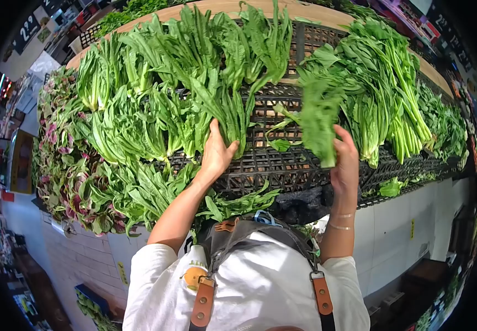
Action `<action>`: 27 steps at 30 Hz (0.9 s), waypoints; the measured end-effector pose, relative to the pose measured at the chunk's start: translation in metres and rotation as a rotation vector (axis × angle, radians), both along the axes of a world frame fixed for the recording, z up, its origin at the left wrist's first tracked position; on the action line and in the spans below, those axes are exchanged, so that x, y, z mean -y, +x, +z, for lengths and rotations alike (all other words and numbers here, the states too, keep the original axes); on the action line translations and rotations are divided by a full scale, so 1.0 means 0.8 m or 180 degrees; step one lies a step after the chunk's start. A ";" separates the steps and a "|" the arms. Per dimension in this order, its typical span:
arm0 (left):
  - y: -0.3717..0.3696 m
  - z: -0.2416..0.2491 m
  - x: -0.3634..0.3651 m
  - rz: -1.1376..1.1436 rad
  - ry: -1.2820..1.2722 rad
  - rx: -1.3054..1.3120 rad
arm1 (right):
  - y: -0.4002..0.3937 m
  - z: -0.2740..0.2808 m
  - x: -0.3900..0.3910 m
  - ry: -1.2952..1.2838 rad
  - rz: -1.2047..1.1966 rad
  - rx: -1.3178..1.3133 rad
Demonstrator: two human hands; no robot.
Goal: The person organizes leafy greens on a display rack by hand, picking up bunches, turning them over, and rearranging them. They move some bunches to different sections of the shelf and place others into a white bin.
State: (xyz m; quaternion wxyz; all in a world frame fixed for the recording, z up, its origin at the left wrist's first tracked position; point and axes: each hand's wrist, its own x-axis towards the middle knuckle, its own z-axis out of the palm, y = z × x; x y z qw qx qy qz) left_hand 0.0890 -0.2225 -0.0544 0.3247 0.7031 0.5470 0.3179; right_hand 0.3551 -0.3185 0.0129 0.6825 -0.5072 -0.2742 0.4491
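One blurred green bunch [320,118] hangs just inward of the right fingers [342,132], which hold it; the left fingers [215,128] straddle the base of a long-leaved bunch [226,107], whether gripping I cannot tell. Quick swinging could shed foliage; careless lowering could crush the stray leaf [280,145] between them.

Head cam, fwd & down.

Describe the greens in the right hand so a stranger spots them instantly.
Find the black crates spread with leafy greens. Right of their barest patch, the right hand holds a leafy bunch. It alone is blurred; the neighbouring greens look sharp.
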 end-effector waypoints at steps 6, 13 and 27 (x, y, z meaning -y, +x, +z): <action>0.000 0.028 0.011 0.0204 -0.0835 0.0081 | -0.068 0.005 -0.023 0.0583 -0.0279 0.0193; -0.016 0.011 0.024 -0.0195 0.0286 -0.0083 | -0.143 -0.113 -0.087 0.0038 0.0580 0.3402; 0.023 0.020 -0.025 -0.1423 0.2066 -0.1905 | -0.079 -0.080 -0.077 0.0042 0.1000 0.3519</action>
